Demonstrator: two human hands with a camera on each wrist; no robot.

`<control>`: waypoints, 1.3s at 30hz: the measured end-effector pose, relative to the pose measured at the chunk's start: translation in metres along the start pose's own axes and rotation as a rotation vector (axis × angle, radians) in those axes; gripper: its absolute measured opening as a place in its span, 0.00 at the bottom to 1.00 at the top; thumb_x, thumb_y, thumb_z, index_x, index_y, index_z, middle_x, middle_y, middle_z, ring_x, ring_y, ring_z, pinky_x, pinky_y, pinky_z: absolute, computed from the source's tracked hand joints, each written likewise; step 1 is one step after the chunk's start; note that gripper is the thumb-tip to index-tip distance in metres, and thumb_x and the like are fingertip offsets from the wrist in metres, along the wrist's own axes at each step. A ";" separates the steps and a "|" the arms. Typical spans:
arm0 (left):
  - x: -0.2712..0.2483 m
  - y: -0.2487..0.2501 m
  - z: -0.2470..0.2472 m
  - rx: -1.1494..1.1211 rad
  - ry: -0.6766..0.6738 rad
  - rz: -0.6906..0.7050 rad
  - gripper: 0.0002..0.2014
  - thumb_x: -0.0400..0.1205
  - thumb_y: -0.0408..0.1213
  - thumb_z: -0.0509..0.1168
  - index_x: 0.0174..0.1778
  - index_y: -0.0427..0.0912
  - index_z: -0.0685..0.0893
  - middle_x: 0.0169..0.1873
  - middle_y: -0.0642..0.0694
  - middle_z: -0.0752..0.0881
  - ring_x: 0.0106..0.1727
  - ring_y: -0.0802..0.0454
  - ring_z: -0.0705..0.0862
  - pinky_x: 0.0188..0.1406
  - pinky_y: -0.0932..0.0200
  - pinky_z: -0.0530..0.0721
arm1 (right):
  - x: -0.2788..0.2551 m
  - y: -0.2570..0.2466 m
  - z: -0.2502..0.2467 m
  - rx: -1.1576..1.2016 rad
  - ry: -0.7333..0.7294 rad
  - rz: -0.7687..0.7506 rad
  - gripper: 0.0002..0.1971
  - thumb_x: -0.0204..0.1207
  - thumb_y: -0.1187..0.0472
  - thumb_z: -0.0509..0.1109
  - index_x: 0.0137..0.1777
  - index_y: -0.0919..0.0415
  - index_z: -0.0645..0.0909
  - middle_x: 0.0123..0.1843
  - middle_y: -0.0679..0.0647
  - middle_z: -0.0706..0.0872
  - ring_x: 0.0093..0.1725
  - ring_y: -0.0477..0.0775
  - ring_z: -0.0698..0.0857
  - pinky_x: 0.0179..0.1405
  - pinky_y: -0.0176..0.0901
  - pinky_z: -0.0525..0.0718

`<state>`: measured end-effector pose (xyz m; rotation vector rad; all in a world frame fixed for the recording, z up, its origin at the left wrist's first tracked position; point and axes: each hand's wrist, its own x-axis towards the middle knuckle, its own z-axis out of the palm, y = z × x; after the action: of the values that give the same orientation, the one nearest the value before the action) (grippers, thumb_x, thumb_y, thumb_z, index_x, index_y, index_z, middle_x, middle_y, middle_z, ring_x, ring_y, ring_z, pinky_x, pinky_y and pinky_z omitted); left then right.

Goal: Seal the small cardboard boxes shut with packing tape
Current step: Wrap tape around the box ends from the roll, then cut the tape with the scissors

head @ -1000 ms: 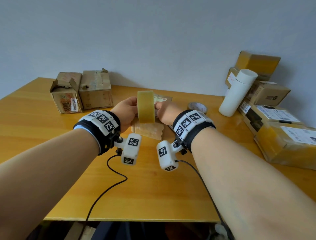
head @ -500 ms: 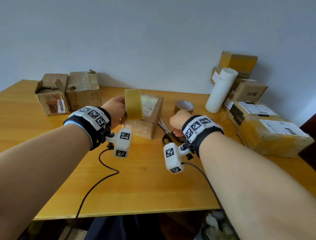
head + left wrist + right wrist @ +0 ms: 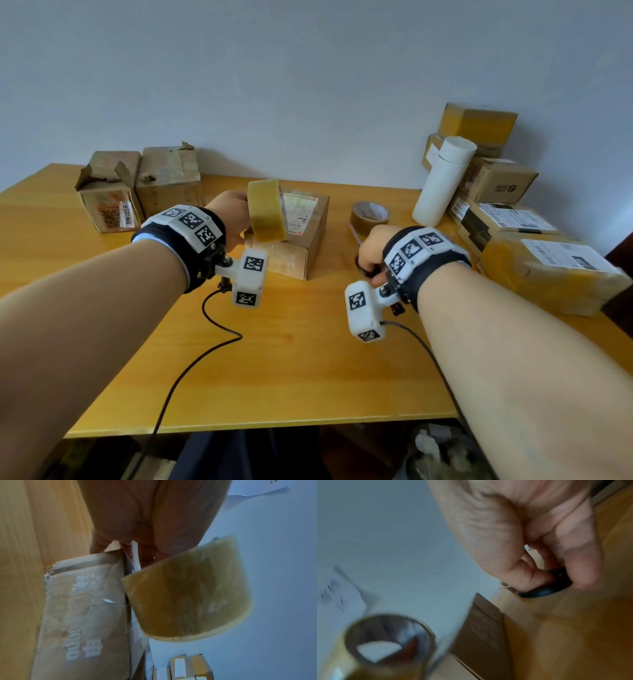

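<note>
My left hand (image 3: 229, 219) grips a yellowish roll of packing tape (image 3: 267, 210) and holds it on edge just above a small cardboard box (image 3: 301, 240) with a shipping label on top. In the left wrist view the tape roll (image 3: 188, 595) hangs under my left hand (image 3: 145, 520), beside the box (image 3: 82, 608). Down on the table to the right of the box, my right hand (image 3: 371, 250) curls around the black handle of a pair of scissors (image 3: 364, 272). The right wrist view shows my right hand (image 3: 522, 547) pinching the scissors handle (image 3: 544, 591); the blades are mostly hidden.
Two worn boxes (image 3: 109, 202) (image 3: 168, 181) stand at the back left. A brown tape roll (image 3: 370, 212) lies just beyond my right hand. A white cylinder (image 3: 442, 181) and stacked parcels (image 3: 513, 222) fill the right side. Wrist cables trail over the wooden table (image 3: 291, 377).
My right hand let go of the tape roll, moved right and down to the table, and took hold of the scissors handle. The left hand kept the roll above the box.
</note>
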<state>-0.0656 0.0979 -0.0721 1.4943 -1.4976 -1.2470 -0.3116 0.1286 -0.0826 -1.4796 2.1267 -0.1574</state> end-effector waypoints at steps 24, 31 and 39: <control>0.023 0.012 -0.011 -0.228 -0.047 -0.204 0.07 0.90 0.29 0.56 0.53 0.41 0.79 0.52 0.39 0.84 0.48 0.47 0.83 0.47 0.60 0.87 | -0.010 -0.016 -0.032 -0.212 0.060 -0.401 0.32 0.67 0.53 0.88 0.69 0.43 0.78 0.68 0.52 0.68 0.68 0.59 0.78 0.70 0.59 0.83; 0.024 0.019 -0.004 -0.214 -0.131 -0.200 0.08 0.89 0.31 0.58 0.46 0.38 0.78 0.36 0.43 0.76 0.36 0.51 0.74 0.38 0.57 0.75 | -0.007 -0.033 -0.019 -0.233 0.132 -0.524 0.31 0.68 0.52 0.87 0.70 0.45 0.79 0.68 0.54 0.71 0.65 0.58 0.81 0.68 0.57 0.84; 0.022 0.018 -0.007 -0.257 -0.093 -0.197 0.04 0.88 0.30 0.60 0.56 0.38 0.78 0.40 0.43 0.77 0.39 0.49 0.76 0.43 0.54 0.75 | -0.002 -0.034 -0.014 -0.170 0.167 -0.570 0.24 0.69 0.58 0.87 0.64 0.46 0.84 0.64 0.54 0.83 0.58 0.56 0.86 0.60 0.50 0.87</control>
<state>-0.0674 0.0727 -0.0571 1.4537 -1.2137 -1.5805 -0.2894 0.1147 -0.0566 -2.2143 1.8158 -0.3210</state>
